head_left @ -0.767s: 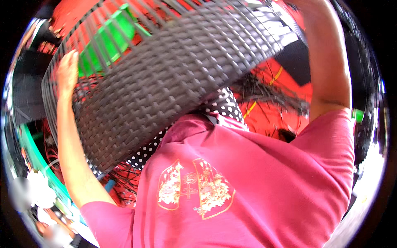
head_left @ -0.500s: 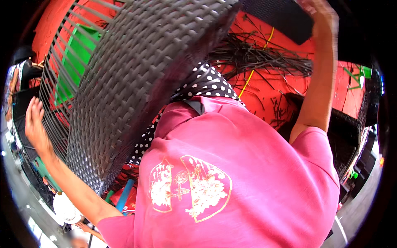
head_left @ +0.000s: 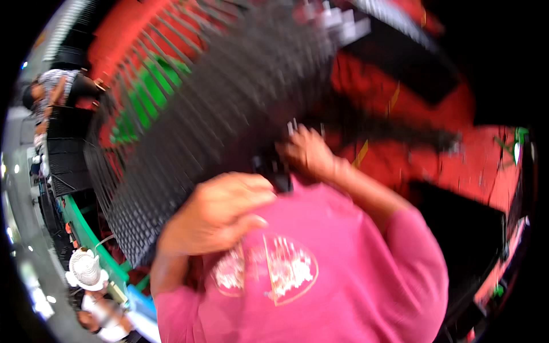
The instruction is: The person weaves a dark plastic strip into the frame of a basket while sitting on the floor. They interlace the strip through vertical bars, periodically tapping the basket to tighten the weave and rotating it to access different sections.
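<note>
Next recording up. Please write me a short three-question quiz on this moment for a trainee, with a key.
1. True or false: in this view, the left hand shows closer to the print on the pink shirt than the right hand does.
2. Multiple choice: which of these shows at the lower left?
A) a yellow ball
B) a white hat
C) a brown suitcase
3. Fill in the gap: the ground around the dark woven piece is mostly ____ in colour.

Key: 1. True. 2. B. 3. Red.
</note>
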A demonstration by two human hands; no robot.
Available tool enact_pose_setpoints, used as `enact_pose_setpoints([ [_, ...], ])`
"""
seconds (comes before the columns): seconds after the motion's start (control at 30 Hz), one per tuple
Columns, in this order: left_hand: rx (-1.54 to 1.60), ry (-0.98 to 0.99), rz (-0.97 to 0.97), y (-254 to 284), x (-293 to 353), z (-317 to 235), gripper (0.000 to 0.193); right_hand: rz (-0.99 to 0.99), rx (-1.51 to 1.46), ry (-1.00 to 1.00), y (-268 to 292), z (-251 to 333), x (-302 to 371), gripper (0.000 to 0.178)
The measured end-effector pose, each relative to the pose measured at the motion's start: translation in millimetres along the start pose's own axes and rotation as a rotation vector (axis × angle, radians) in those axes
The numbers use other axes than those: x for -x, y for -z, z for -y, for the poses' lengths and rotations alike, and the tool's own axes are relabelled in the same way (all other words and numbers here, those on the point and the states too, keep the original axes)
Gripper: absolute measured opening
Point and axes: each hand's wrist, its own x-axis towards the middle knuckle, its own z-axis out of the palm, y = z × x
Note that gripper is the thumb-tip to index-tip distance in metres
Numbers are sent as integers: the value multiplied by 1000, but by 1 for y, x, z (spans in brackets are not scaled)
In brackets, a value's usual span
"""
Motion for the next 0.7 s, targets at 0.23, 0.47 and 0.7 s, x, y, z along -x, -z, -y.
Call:
enact_pose_setpoints([
  [0.23, 125, -41, 37, -78, -42, 103, 29, 352, -100, 63, -9, -10, 18, 39],
  [0.47, 249, 240, 61, -94, -13, 116, 38, 288, -535, 31, 21, 19, 12, 20],
  [0.7, 281, 342, 99, -84, 29, 115, 25, 365, -728, -59, 41, 42, 6, 19],
])
